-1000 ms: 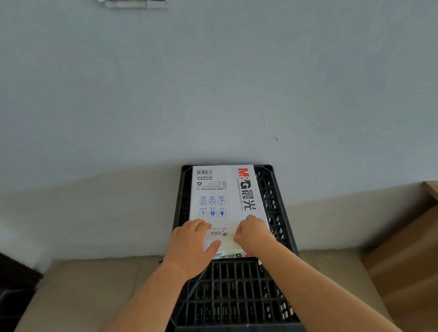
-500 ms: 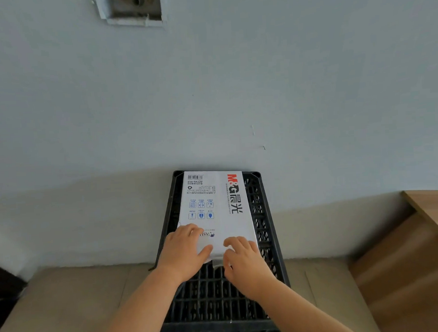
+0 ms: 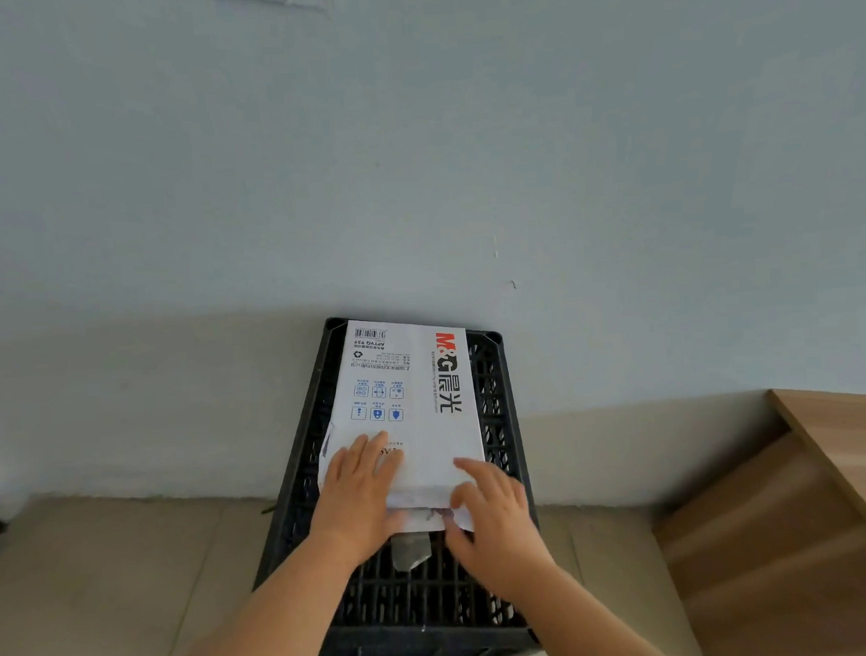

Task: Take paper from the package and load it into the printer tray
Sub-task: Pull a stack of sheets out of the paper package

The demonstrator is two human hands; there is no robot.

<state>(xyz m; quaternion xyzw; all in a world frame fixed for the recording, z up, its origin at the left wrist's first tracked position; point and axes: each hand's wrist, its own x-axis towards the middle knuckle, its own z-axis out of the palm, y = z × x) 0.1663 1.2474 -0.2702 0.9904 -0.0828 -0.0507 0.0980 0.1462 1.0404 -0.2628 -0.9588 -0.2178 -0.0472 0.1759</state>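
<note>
Opening step — paper package [image 3: 415,409] lies on black crate [image 3: 495,409]. Left hand [image 3: 358,497] flat, fingers apart; right hand [image 3: 496,520] pinches wrapper's 6 o'clock end. Next: tear flap open.

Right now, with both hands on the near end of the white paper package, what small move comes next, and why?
Probably peel the near wrapper flap further open with the right hand while the left hand pins the white printed paper package flat on the black slatted plastic crate. The near end looks torn loose, but no sheets show yet.
</note>
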